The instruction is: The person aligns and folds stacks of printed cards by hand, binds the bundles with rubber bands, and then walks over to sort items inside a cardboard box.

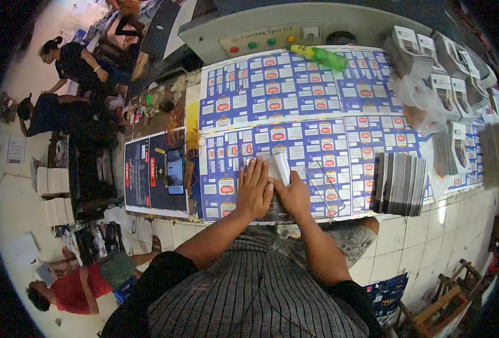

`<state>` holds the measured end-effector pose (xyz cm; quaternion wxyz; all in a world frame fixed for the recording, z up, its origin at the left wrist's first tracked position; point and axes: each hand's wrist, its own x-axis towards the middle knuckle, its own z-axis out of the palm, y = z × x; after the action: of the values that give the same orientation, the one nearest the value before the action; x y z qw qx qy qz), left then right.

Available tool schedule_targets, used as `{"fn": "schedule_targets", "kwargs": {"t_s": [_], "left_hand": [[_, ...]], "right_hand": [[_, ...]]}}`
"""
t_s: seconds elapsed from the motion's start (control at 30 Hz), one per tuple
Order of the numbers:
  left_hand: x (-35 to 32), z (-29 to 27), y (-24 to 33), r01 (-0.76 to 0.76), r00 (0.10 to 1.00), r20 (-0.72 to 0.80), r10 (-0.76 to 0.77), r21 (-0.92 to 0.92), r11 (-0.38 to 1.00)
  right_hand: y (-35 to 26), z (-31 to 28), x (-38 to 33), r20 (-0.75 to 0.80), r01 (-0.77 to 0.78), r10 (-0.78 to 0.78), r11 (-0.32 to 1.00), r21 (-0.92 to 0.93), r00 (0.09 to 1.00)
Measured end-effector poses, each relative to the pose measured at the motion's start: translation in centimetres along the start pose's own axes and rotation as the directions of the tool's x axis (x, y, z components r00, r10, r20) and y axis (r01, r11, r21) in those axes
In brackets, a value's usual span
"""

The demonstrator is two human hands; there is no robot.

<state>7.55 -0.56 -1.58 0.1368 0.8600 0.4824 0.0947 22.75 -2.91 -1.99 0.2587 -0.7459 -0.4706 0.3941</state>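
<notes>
Both forearms are extended from the lower middle of the frame toward its centre. The left hand point(253, 188) is laid palm down, its fingers held together and stretched flat toward the top of the frame, pressing on a small clear plastic sleeve with a pale card inside point(277, 169). The right hand point(293, 194) is set just beside it, touching the same sleeve from the right, with fingers curled and the thumb turned toward the left hand; whether the sleeve is pinched or only pressed by this hand cannot be told.

The sleeve is found at the centre of the frame, lying flat, its long axis running from the hands toward the top of the frame, with its upper end showing beyond the fingertips and its lower part hidden under the hands.

It rests on a large blue and white printed sheet of small labels point(317, 101) that covers the work surface. A thick upright stack of dark-edged printed cards point(400, 185) is seen well to the right of the hands. A green plastic bottle point(322, 56) lies at the upper middle, before a grey control panel with coloured buttons point(266, 38). A dark phone point(174, 172) is placed at the left of the sheet. More card stacks point(458, 79) are piled at the upper right.
</notes>
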Motion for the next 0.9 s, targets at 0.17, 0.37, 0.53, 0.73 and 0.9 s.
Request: {"fn": "schedule_targets", "kwargs": {"t_s": [0.17,0.37,0.53,0.73,0.9], "left_hand": [[-0.6,0.9,-1.5,-0.017,0.998,-0.062,0.011,-0.097,0.995],[-0.9,1.1,-2.0,-0.050,0.989,-0.148,0.029,-0.142,0.989],[-1.9,0.9,-2.5,-0.076,0.968,-0.246,0.040,-0.139,0.987],[-0.8,-1.2,0.0,0.467,0.833,0.287,-0.474,-0.824,0.321],[-2.4,-5.6,0.0,0.376,0.925,0.365,-0.111,-0.920,0.108]], "right_hand": [[-0.9,0.5,-0.5,-0.051,-0.039,0.038,0.999,-0.031,0.998],[-1.0,1.1,-0.9,-0.181,0.007,0.000,0.999,0.036,0.983],[-0.8,1.8,-1.0,-0.185,0.096,-0.073,0.988,0.121,0.980],[2.6,0.2,-1.3,-0.121,0.185,-0.144,0.634,0.751,0.982],[-0.5,-1.4,-4.1,-0.029,0.174,-0.259,0.555,0.813,0.965]]}}
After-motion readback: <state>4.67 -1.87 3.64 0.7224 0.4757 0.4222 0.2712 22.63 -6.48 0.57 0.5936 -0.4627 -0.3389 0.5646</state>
